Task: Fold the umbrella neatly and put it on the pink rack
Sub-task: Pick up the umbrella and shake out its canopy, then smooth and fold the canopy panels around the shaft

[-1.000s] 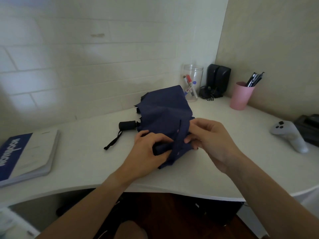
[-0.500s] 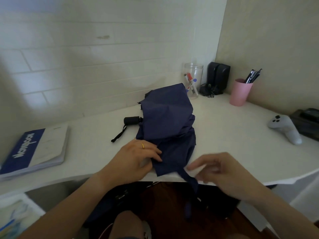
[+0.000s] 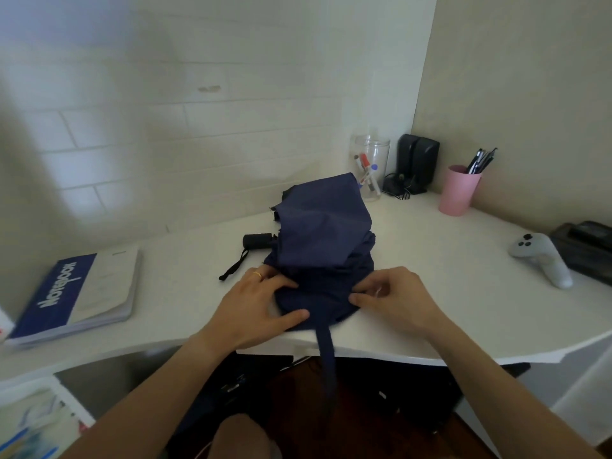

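A navy folding umbrella (image 3: pixel 323 233) lies collapsed on the white desk (image 3: pixel 430 260), its loose canopy bunched up. Its black handle (image 3: pixel 256 240) pokes out to the left with a black wrist loop (image 3: pixel 233 269) trailing toward me. My left hand (image 3: pixel 261 304) presses on the near left of the fabric, thumb on top. My right hand (image 3: pixel 392 298) pinches the fabric at the near right. The umbrella's navy closing strap (image 3: pixel 326 352) hangs down over the desk's front edge between my hands. No pink rack is in view.
A blue and white notebook (image 3: pixel 77 293) lies at the left. At the back right stand a clear jar of markers (image 3: pixel 371 168), black speakers (image 3: pixel 417 162) and a pink cup of pens (image 3: pixel 458 190). A white controller (image 3: pixel 543 258) and a black box (image 3: pixel 586 248) sit far right.
My right hand came back up from below the desk edge onto the near right of the fabric. The strap now hangs free over the edge. My left hand stayed on the fabric.
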Demonstrator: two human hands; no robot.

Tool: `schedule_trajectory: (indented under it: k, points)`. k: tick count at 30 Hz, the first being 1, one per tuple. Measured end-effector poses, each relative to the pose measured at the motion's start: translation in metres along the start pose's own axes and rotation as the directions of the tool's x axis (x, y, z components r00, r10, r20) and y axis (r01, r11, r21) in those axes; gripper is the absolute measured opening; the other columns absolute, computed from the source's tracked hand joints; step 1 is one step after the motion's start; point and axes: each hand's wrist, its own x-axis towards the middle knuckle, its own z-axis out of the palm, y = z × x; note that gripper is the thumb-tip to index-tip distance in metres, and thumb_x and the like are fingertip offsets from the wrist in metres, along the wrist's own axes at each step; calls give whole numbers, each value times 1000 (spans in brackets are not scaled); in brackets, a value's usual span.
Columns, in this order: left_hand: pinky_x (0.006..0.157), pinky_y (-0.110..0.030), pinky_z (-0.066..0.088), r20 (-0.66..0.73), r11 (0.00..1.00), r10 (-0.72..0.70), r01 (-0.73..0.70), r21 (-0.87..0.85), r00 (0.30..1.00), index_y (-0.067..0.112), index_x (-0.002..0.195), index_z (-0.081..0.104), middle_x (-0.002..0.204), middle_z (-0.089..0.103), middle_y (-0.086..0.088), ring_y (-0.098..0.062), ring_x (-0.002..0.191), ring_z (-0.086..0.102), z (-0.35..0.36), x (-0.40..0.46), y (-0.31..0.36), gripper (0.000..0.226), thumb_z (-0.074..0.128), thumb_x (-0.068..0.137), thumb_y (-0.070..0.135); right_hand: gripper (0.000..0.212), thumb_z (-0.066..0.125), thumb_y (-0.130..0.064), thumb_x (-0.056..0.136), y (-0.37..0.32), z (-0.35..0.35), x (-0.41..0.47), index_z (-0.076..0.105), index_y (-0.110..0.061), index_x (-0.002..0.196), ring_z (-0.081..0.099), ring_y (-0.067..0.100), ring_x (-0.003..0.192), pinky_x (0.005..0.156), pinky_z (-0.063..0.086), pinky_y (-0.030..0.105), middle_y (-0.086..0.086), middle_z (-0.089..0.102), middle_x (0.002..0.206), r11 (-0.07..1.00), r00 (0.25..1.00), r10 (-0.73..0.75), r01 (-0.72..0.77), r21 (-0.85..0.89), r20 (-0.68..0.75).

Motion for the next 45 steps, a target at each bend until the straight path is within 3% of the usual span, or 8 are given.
schedule_trajectory:
  k: [5,10,18,23,26,31,36,45]
  points:
    - [94,-33,53,-213,930,-206,123,-348,955,28,98,69,109,64,10,-3,101,60,0,7,0,40,76,75,61,10,81,-24,81,10,-11,6,79,-34,83,65,7,64,69,51,23,-12,77,87,983,992,22,2,185,-126]
    - [84,-15,46,-324,887,-217,47,-460,921,33,122,49,126,41,11,-1,109,52,0,17,3,74,95,65,37,44,86,-15,75,8,-3,27,68,-30,112,66,10,75,64,49,14,-11,66,111,971,963,-186,210,114,-197]
    - [72,-23,52,-392,763,-270,-52,-644,879,27,87,76,82,76,8,-9,79,69,-7,26,15,4,76,91,28,15,78,-14,84,-19,14,41,71,-25,77,62,12,69,64,48,22,-8,70,80,936,907,-194,286,207,-374]
    - [70,-18,55,-414,640,-307,-136,-757,857,18,93,77,86,79,6,-7,81,72,-32,37,27,9,69,97,19,42,86,-40,71,-28,-8,43,61,-38,105,59,8,76,68,48,20,-18,63,102,922,927,-373,366,-129,-35]
    - [70,-19,59,-365,507,-416,-121,-854,833,14,106,76,92,79,6,-8,87,74,-45,38,36,11,70,96,17,49,83,-35,74,-27,-9,46,58,-36,116,58,9,75,70,45,24,-18,61,104,873,923,-374,383,-301,92]
    - [91,-41,61,-93,242,-591,66,-968,801,20,125,55,113,70,-6,-22,103,71,-50,29,42,68,92,69,31,16,83,-14,77,-25,-18,36,73,-24,83,63,11,68,65,44,13,-10,71,79,924,913,-382,378,-52,-141]
    - [76,-27,61,76,349,-434,245,-904,898,20,117,69,109,80,-1,-14,95,77,-41,10,40,57,89,67,38,23,86,-17,71,-21,-24,17,68,-30,76,60,10,69,63,48,20,-14,65,78,869,879,-477,472,-147,7]
    - [51,-29,45,-10,332,-417,142,-932,909,35,127,50,82,78,4,-19,70,65,-34,-2,41,45,75,91,24,33,85,-27,78,-23,-19,11,67,-12,100,69,20,67,63,57,34,13,74,93,817,975,220,-184,546,-1]
